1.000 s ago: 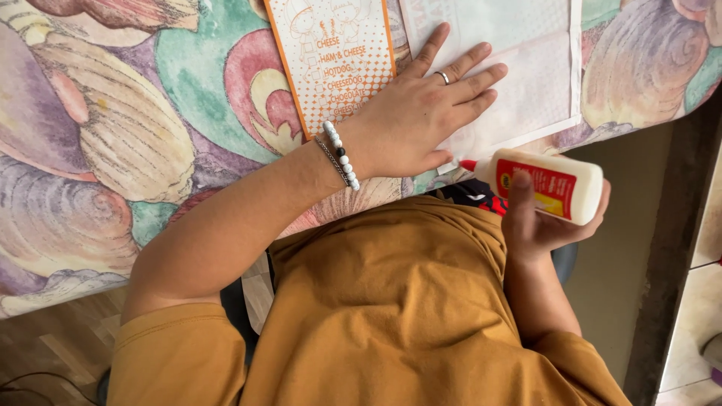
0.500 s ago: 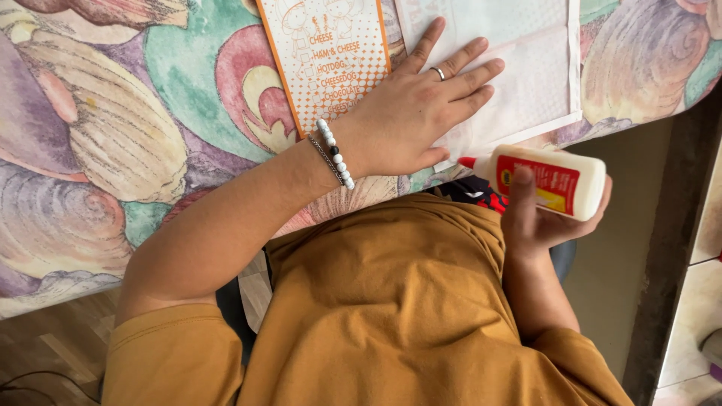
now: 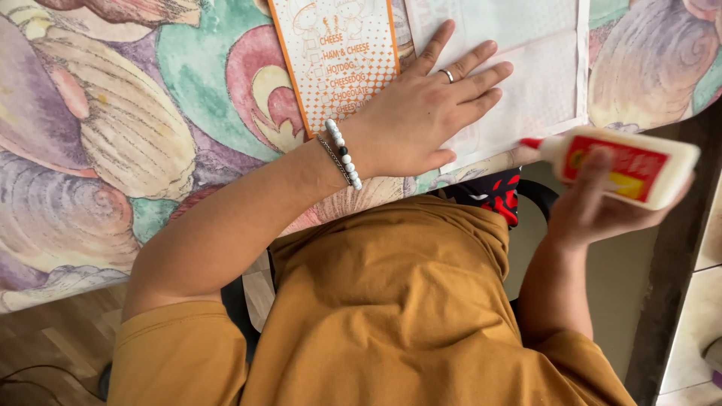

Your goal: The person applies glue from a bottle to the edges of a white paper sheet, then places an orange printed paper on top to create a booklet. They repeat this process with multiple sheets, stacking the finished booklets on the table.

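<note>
My left hand [image 3: 421,113] lies flat, fingers spread, on a pale printed paper sheet [image 3: 526,68] at the table's near edge; a ring sits on one finger and bead bracelets circle the wrist. Just left of it lies an orange-bordered card with a dotted pattern [image 3: 338,60]. My right hand [image 3: 602,207] grips a white glue bottle with a red label [image 3: 624,165], held sideways off the table's edge, its red nozzle pointing left toward the paper.
The table wears a cloth with large seashell prints [image 3: 135,128]. My mustard-yellow shirt [image 3: 398,301] fills the lower middle. Wooden floor [image 3: 45,346] shows at lower left, and a dark post [image 3: 677,271] with tiled floor stands at right.
My right hand has raised the glue bottle and tilted its nozzle closer to the paper's edge. The left hand stays pressed on the sheet.
</note>
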